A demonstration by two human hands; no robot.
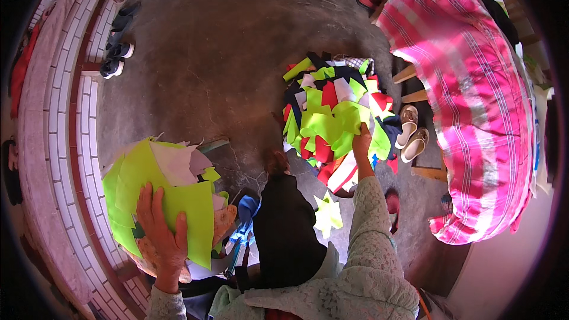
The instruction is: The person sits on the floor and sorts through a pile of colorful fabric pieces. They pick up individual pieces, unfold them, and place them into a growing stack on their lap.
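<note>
While the pile of mixed cloth scraps (341,119) is sitting within the right hand's reach, that right hand (362,145) is touching its near right part, fingers close together; whether they are gripping, I cannot tell. Left of the pile, the left hand (160,225) is lying wide-fingered on yellow-green sheets (198,213), probably steadying them. One star-shaped scrap (328,215) is lying just nearer than the pile; two beige slippers (409,117) are resting right of it.
</note>
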